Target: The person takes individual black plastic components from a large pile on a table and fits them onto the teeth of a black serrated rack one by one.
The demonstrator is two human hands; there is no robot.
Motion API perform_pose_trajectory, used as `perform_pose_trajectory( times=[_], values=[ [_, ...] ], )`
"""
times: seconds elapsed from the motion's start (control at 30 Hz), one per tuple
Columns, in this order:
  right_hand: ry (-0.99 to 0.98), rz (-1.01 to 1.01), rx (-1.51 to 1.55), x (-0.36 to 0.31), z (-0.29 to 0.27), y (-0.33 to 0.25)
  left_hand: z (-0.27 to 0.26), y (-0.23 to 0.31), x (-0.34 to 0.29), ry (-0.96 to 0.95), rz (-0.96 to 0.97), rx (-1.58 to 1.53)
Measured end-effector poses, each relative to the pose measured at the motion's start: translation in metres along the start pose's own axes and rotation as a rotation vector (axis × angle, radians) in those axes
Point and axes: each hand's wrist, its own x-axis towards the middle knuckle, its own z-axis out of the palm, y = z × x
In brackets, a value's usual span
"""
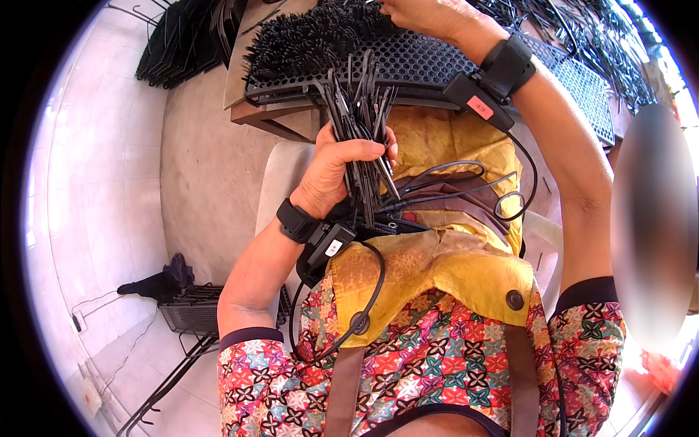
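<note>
Densely upright, black rods (309, 40) in a perforated tray (415, 71).

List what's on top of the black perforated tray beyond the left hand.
Thin black pieces crowd the left part of the black perforated tray; any holes beneath them are covered. The right hand hides some of its far side; anything there is unseen.

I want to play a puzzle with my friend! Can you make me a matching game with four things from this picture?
Things:
1. bundle of thin black strips
2. apron
3. tray
4. shirt

Colours, places and states:
A. black and full of round holes
B. colourful, with a repeating pattern
C. gripped in the left hand
D. mostly yellow

Right pairs: 1-C, 2-D, 3-A, 4-B
</note>
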Motion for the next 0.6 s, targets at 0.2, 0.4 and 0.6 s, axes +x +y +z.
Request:
perform_pose_trajectory(
  times=[0.2, 0.4, 0.6],
  values=[
    [-0.153, 0.148, -0.108, -0.01, -0.004, -0.015, 0.001, -0.001, 0.001, -0.033, -0.023, 0.036],
    [-0.108, -0.04, -0.078, -0.005, 0.001, -0.01, 0.004, -0.001, 0.0, -0.031, -0.003, 0.041],
    [0.019, 0.192, -0.059, -0.017, -0.013, -0.032, 0.003, 0.0, -0.002, -0.034, -0.007, 0.009]
  ],
)
